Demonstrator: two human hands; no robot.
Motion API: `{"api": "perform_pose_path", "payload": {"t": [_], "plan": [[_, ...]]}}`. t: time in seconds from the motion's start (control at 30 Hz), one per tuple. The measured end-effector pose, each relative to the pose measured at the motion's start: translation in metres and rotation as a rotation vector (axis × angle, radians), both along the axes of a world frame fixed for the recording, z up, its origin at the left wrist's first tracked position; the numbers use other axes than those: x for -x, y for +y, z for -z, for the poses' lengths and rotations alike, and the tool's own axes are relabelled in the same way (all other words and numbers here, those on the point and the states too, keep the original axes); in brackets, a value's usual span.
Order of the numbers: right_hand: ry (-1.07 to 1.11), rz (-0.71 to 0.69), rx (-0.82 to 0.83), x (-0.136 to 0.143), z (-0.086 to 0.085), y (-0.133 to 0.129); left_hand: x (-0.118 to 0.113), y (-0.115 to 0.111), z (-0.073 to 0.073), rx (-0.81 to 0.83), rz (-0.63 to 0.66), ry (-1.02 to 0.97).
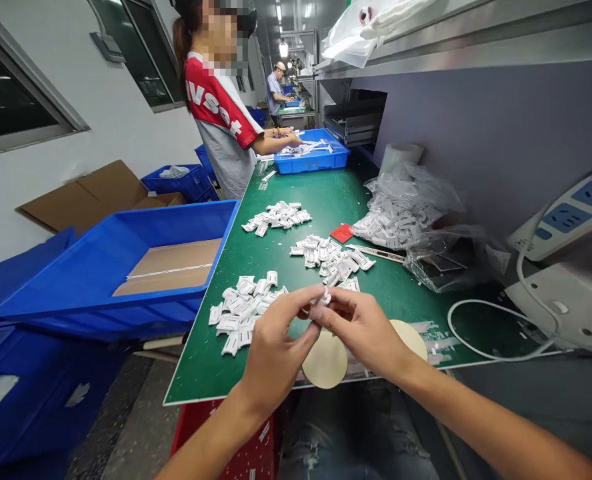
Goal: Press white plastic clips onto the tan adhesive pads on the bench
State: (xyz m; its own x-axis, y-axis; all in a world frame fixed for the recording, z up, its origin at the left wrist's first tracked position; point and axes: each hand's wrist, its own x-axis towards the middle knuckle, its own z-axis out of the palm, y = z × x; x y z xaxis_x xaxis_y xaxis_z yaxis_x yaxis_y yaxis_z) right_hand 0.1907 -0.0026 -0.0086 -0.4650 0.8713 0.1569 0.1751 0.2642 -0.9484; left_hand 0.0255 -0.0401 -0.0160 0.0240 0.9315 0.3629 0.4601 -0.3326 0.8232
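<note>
A small white plastic part (pixel 327 298) is pinched between the fingertips of both my hands, above the front of the green table. My left hand (pixel 282 330) grips it from the left, and my right hand (pixel 363 323) from the right; the fingers hide much of it. Beneath my hands lies a round cream disc (pixel 325 361), with a second cream disc (pixel 409 339) partly behind my right wrist. A pile of white plastic parts (pixel 241 310) sits just left of my left hand. Another pile (pixel 326 255) lies beyond my fingertips, and a third pile (pixel 277 217) farther back.
On the green table (pixel 201 373) are a bag of white parts (pixel 401 207), a cutter knife (pixel 379 253) and a red piece (pixel 342 233). A white cable (pixel 451 320) loops at right. A blue bin (pixel 176 220) stands left. A co-worker (pixel 221 107) handles parts over a blue tray (pixel 312 163).
</note>
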Motion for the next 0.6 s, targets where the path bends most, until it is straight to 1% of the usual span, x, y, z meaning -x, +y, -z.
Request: {"api": "perform_pose_path", "payload": {"t": [0.07,0.17,0.23,0.27,0.33,0.37,0.43,0.47,0.5,0.53,0.6], "plan": [[0.054,-0.001,0.124,-0.006,-0.003,-0.012,-0.009,-0.013,0.000,0.059,0.010,-0.086],[0.028,-0.021,0.151,-0.018,-0.006,-0.023,-0.018,-0.024,0.004,0.113,0.079,-0.168],[0.044,-0.062,0.172,-0.027,-0.006,-0.028,-0.022,-0.030,0.011,0.174,0.080,-0.255],[0.060,-0.076,0.202,-0.031,-0.005,-0.030,-0.023,-0.032,0.015,0.236,0.058,-0.355],[0.078,-0.051,0.282,-0.040,-0.001,-0.035,-0.023,-0.036,0.022,0.397,0.001,-0.675],[0.080,-0.012,0.321,-0.045,0.002,-0.037,-0.022,-0.037,0.024,0.465,-0.022,-0.875],[0.069,0.093,0.372,-0.056,0.006,-0.040,-0.019,-0.037,0.024,0.541,-0.037,-1.253],[0.050,0.148,0.372,-0.062,0.007,-0.041,-0.018,-0.037,0.022,0.556,-0.039,-1.394],[0.015,0.189,0.344,-0.069,0.008,-0.041,-0.017,-0.037,0.019,0.565,-0.047,-1.490],[-0.041,0.218,0.282,-0.076,0.008,-0.041,-0.017,-0.036,0.015,0.573,-0.067,-1.538],[-0.194,0.259,0.067,-0.090,0.010,-0.040,-0.019,-0.035,0.009,0.585,-0.101,-1.520]]}}
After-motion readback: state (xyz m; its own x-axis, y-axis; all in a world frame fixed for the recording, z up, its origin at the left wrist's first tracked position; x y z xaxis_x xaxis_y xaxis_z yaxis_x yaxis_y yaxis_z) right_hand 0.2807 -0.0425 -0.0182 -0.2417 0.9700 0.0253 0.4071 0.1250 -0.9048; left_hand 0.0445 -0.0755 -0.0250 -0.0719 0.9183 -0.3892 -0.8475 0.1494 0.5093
